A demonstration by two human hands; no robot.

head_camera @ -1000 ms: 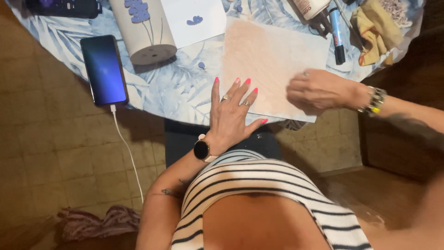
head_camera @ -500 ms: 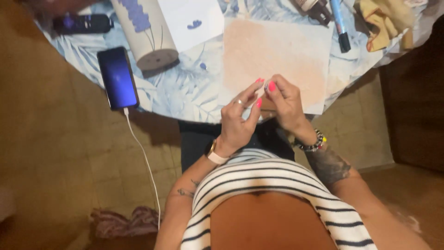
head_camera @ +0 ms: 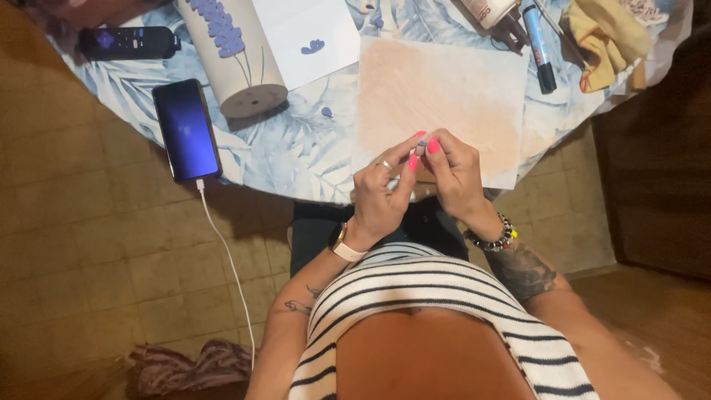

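Both hands, left hand [head_camera: 381, 194] and right hand [head_camera: 455, 174], pinch 1 tiny purple piece [head_camera: 421, 147] between fingertips, above the peach sheet [head_camera: 444, 85] on the counter [head_camera: 296, 148]

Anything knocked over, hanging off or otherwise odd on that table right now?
The cylinder with purple flowers lies on its side instead of standing. The phone reaches past the table edge, its white cable dangling toward the floor. Nothing looks spilled or damaged.

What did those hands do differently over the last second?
Both hands lifted off the peach-tinted sheet and met above its near edge; left hand and right hand now pinch a tiny bluish piece between fingertips. Phone and painted cylinder kept their places.
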